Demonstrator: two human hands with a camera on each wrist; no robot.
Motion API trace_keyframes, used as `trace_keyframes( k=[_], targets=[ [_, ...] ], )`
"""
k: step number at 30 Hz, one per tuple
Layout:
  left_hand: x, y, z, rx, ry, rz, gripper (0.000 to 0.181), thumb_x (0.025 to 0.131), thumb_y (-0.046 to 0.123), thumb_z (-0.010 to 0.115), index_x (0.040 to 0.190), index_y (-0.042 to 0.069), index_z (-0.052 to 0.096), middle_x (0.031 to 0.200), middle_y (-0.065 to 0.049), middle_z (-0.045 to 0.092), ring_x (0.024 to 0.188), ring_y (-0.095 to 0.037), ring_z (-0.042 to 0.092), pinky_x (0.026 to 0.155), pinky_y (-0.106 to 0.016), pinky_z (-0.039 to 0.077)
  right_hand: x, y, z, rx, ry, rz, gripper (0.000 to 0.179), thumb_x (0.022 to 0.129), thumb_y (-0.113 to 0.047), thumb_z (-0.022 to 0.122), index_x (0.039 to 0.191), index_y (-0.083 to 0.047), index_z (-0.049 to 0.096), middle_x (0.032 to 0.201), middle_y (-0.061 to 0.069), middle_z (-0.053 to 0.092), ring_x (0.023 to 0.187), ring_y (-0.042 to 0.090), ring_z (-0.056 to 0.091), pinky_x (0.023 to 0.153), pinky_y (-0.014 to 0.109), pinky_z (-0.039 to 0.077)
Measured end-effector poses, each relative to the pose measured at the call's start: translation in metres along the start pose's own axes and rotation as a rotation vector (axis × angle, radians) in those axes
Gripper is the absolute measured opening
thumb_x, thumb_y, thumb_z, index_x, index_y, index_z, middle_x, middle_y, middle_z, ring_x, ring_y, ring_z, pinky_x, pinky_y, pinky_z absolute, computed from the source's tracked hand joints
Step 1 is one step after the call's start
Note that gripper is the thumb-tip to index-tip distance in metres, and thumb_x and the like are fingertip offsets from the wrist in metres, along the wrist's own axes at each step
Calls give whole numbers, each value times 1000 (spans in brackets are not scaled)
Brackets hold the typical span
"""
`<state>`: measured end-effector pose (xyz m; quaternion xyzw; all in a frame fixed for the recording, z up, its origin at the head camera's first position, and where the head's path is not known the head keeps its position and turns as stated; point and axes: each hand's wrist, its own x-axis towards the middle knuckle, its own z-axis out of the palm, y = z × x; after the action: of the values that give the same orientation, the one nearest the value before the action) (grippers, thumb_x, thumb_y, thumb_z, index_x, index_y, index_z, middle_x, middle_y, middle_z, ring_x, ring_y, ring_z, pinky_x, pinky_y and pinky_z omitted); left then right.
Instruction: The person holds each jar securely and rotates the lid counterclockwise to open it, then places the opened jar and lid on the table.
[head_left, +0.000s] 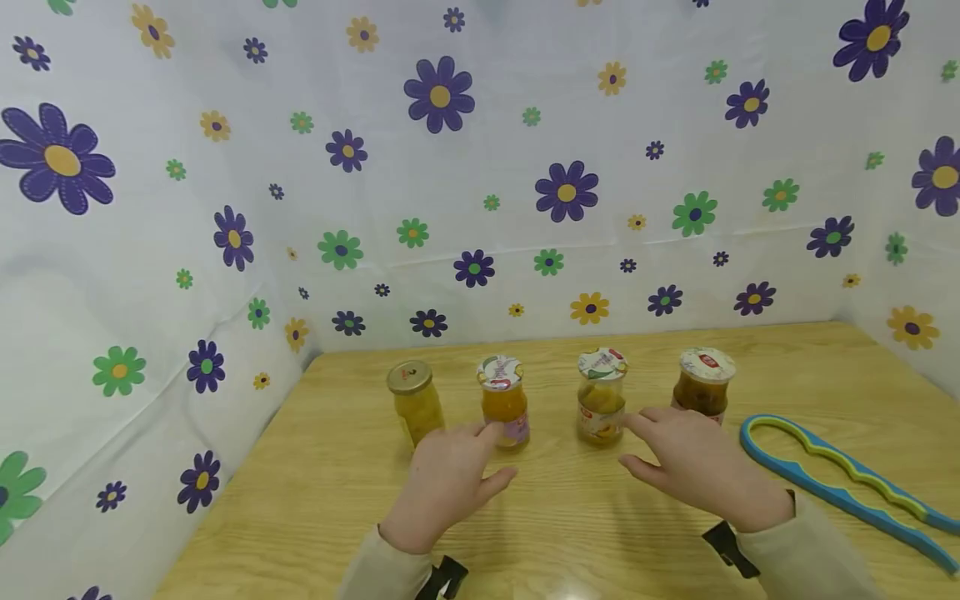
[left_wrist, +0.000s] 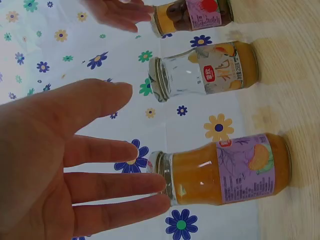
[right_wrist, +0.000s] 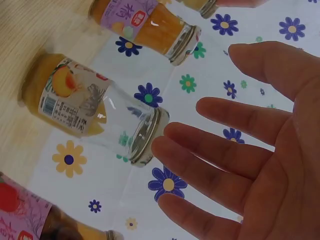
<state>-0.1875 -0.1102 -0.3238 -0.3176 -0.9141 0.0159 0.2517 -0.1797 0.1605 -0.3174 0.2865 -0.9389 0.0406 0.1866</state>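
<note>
Four glass jars stand in a row. At the left is a gold-lidded jar with yellow contents, then an orange-filled jar with a purple label. Further right come a partly filled jar of yellow fruit and a dark-filled jar with a pink label. My left hand hovers before the two left jars, fingers extended and holding nothing; the left wrist view shows its fingertips overlapping the orange jar's neck. Empty too, my right hand reaches out before the two right jars, its fingers spread near the partly filled jar's lid.
A blue and lime-green U-shaped tool with a wavy inner edge lies on the wooden table, right of my right hand. Behind the jars and along both sides hangs a white flower-patterned cloth.
</note>
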Motion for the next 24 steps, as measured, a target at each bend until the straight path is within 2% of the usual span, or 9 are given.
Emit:
trace_keyframes(
  k=[4, 8, 11, 15, 18, 24],
  targets=[
    [4, -6, 1, -4, 43, -11, 34, 73, 39, 68, 87, 10, 59, 64, 3, 53, 49, -9, 47, 39, -20, 35, -8, 11, -3, 16, -25, 46, 37, 77, -32, 66, 104, -7, 62, 91, 6, 62, 67, 17, 58, 57, 33, 49],
    [6, -17, 4, -28, 66, -50, 32, 75, 34, 67, 90, 7, 61, 71, -1, 58, 55, -13, 52, 44, -24, 41, -16, 24, -4, 37, -25, 63, 35, 77, -28, 67, 102, -5, 61, 88, 5, 60, 66, 15, 56, 54, 31, 47],
    [5, -27, 5, -60, 80, -106, 32, 76, 31, 67, 94, 5, 62, 80, -5, 62, 65, -17, 57, 53, -28, 47, -22, 33, -5, 36, 14, 73, 31, 75, -26, 69, 99, -7, 62, 83, 2, 59, 62, 10, 53, 51, 28, 45],
    [1, -39, 2, -95, 103, -194, 32, 75, 28, 67, 96, 3, 63, 89, -9, 63, 75, -22, 59, 60, -33, 50, -29, 43, -7, 30, 45, 96, 29, 73, -25, 70, 96, -9, 62, 77, 0, 58, 55, 5, 47, 46, 24, 40],
    [-2, -45, 0, -101, 151, -227, 32, 74, 26, 69, 94, 2, 63, 90, -10, 63, 75, -24, 60, 58, -33, 50, -37, 52, -10, 32, 17, 126, 30, 74, -23, 69, 98, -6, 61, 75, 0, 57, 52, 3, 44, 45, 23, 37],
    [-3, -57, 1, -98, 310, -229, 25, 72, 21, 70, 85, 2, 62, 82, -10, 63, 63, -24, 59, 47, -31, 47, -57, 73, -16, 16, 13, 182, 34, 75, -21, 69, 100, 0, 60, 88, 12, 62, 65, 19, 58, 53, 35, 48]
  ],
)
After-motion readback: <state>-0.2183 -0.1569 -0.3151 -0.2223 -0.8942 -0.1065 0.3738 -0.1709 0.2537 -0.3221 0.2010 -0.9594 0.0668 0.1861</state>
